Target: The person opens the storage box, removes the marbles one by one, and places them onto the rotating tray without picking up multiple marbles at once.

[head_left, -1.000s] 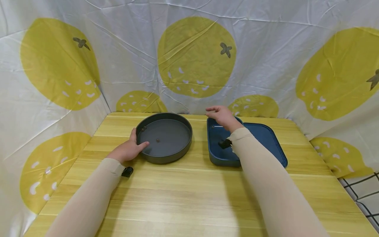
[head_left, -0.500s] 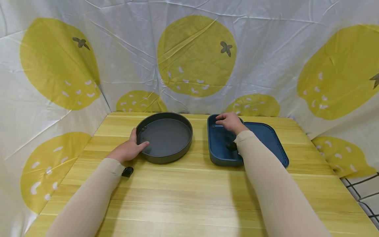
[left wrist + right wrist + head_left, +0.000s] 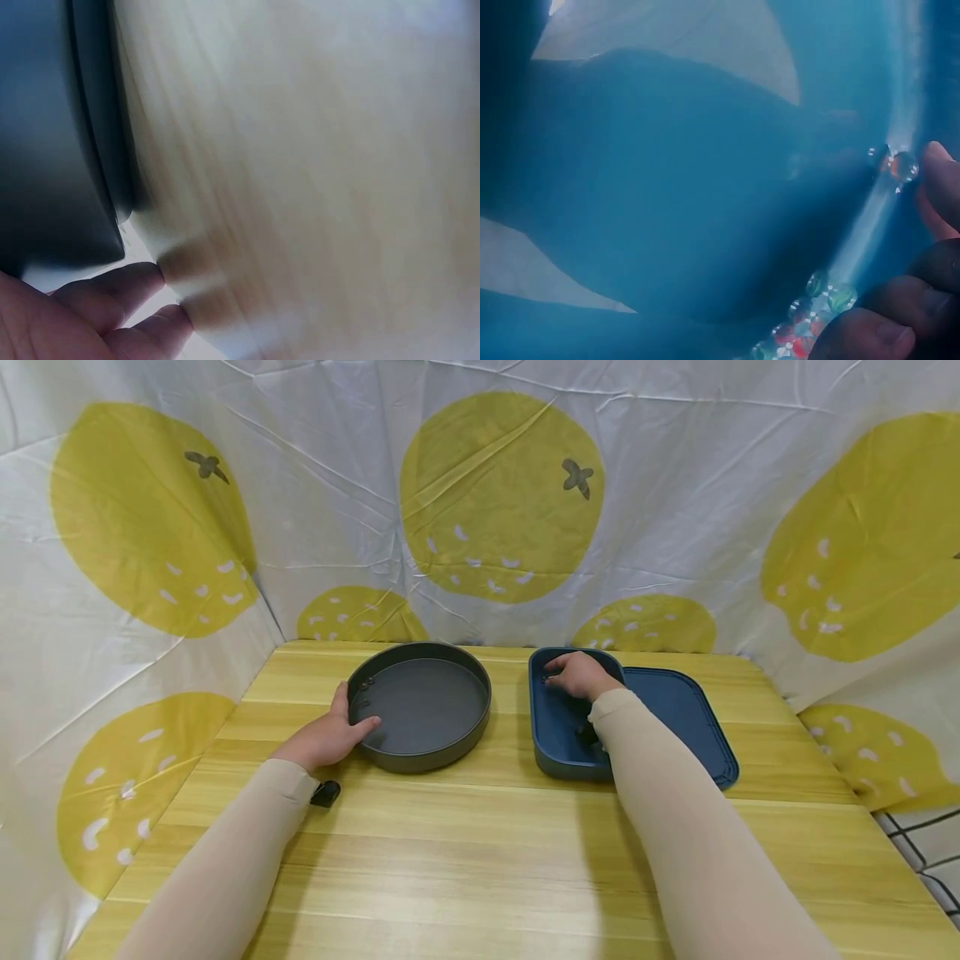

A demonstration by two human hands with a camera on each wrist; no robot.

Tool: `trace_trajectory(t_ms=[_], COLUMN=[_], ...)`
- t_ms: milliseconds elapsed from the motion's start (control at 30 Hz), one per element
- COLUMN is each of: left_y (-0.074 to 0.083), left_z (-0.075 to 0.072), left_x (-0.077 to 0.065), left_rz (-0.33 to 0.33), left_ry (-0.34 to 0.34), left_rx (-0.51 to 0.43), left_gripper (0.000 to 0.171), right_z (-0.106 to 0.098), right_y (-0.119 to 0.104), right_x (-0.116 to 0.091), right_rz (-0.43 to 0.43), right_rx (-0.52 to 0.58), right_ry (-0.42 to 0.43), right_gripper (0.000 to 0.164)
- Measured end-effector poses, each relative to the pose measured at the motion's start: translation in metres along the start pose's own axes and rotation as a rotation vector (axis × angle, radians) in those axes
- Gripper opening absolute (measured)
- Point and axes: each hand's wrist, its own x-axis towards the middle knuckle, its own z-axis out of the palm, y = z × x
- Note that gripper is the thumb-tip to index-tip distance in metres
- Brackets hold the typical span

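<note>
A round dark grey cake pan (image 3: 420, 706) sits on the table, several small marbles (image 3: 366, 683) along its left inner wall. My left hand (image 3: 327, 737) holds its left side, thumb over the rim and fingers outside; in the left wrist view, fingertips (image 3: 142, 289) show beside the pan wall (image 3: 52, 150). My right hand (image 3: 581, 675) reaches down into a blue rectangular box (image 3: 558, 739), thumb and fingers apart. In the right wrist view, a clear marble (image 3: 904, 166) lies right by the thumb (image 3: 943, 176), and a cluster of coloured marbles (image 3: 810, 322) lies beside the other fingers.
A flat blue lid (image 3: 678, 718) with rounded corners lies at the box's right side, partly behind the right sleeve. White cloth with yellow fruit prints (image 3: 502, 497) hangs behind the wooden table (image 3: 465, 852) and along its sides. A black wire grid (image 3: 926, 852) shows at far right.
My right hand has come down from above the blue box's left rim into the box. A marble in the grey pan has rolled left to the wall. The left hand stays put.
</note>
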Motion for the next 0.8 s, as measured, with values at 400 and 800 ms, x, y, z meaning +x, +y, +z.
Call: trace_trajectory(t_ms=[400, 800], left_y=[0.001, 0.001], left_z=[-0.001, -0.001], left_x=[-0.001, -0.001], left_rz=[0.003, 0.006], left_ry=[-0.004, 0.0], left_rx=[-0.007, -0.011], left_gripper=[0.111, 0.109], right_z=[0.006, 0.012], right_y=[-0.003, -0.019], right_x=[0.002, 0.0], right_rz=[-0.064, -0.055], right_rx=[-0.097, -0.129], right_ry=[-0.028, -0.021], right_gripper=[0.041, 0.028])
